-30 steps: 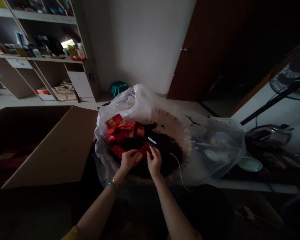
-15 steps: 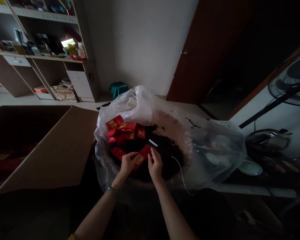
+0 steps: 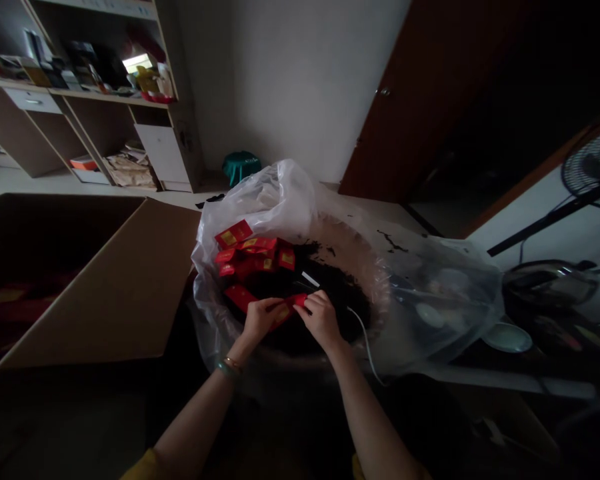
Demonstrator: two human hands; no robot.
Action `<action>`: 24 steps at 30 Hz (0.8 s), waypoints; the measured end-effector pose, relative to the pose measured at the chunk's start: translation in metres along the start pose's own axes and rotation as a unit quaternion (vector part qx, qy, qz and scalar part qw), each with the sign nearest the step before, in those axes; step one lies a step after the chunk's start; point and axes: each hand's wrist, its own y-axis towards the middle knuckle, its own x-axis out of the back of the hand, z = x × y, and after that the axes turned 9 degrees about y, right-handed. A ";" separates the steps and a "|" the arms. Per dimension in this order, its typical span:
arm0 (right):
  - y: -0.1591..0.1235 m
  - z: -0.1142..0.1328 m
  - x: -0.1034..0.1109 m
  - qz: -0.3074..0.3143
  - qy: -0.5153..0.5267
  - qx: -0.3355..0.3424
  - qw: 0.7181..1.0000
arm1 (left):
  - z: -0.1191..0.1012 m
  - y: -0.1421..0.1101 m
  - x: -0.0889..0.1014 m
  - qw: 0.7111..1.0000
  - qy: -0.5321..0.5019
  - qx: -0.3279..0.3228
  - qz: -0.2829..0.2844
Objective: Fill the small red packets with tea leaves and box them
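Observation:
Both hands meet over a round basket [image 3: 375, 293] lined with clear plastic and filled with dark loose material. My left hand [image 3: 260, 319] and my right hand [image 3: 323, 319] pinch the same small red packet [image 3: 291, 305] between them, fingers closed on its two ends. Several more red packets with gold labels [image 3: 253, 253] lie piled at the basket's far left side. A small dark device with a white stripe [image 3: 307, 280] rests on the dark material just beyond my hands, a white cable [image 3: 365, 340] trailing from it over the rim.
An open cardboard box [image 3: 105, 287] stands to the left. Shelving with clutter [image 3: 80, 87] fills the back left. A green stool [image 3: 243, 167] sits by the wall. At right are a kettle [image 3: 550, 287], a plate [image 3: 507, 337] and a fan [image 3: 595, 167].
My hands have drawn closer together on the red packet, which now shows less between them. The view has shifted slightly.

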 end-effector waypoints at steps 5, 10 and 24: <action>-0.007 0.004 -0.003 0.010 0.115 -0.106 0.988 | 0.001 0.000 0.001 1.000 -0.018 0.020 -0.014; -0.010 0.001 -0.004 0.014 0.212 -0.281 0.936 | -0.005 -0.005 0.002 0.999 -0.026 0.000 0.024; -0.002 0.007 -0.015 0.036 0.431 -0.324 0.841 | -0.007 0.005 0.015 0.922 -0.325 0.184 0.098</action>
